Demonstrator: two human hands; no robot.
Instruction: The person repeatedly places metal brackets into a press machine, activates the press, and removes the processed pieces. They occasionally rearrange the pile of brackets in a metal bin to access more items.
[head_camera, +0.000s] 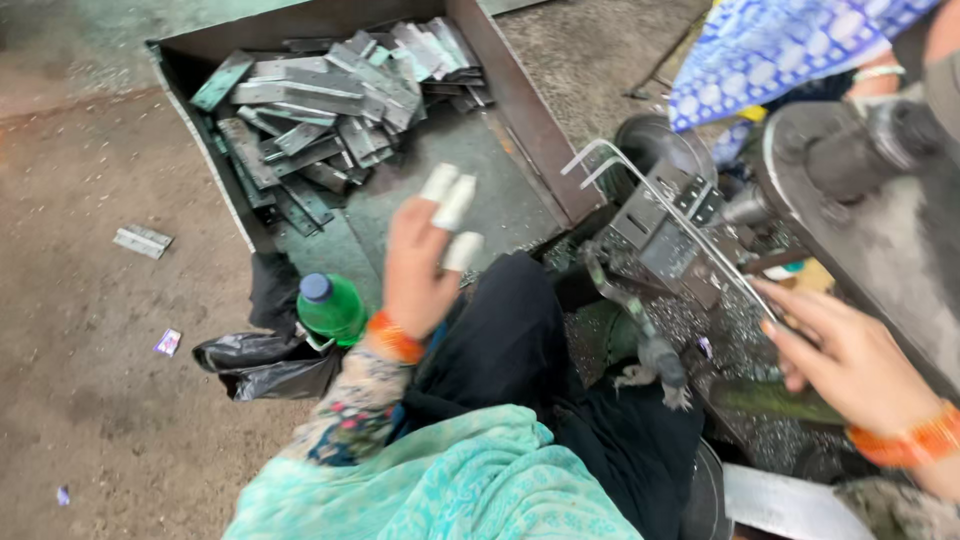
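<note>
My left hand (425, 255) hangs in the air over the near end of a rusty metal bin (520, 110), fingers apart and holding nothing; three fingertips are wrapped in white tape. Several flat grey metal plates (320, 110) lie heaped at the bin's far end. My right hand (840, 355) rests at the near end of two long bent steel rods (660, 200) on the machine (680, 235), fingers curled at them. Whether it grips them is unclear.
A green bottle with a blue cap (330, 308) stands by a black plastic bag (265, 365) on the dirt floor. One loose plate (143, 240) lies to the left. A large grey flywheel (870, 190) sits at right. Another person in blue patterned cloth (780, 45) is behind it.
</note>
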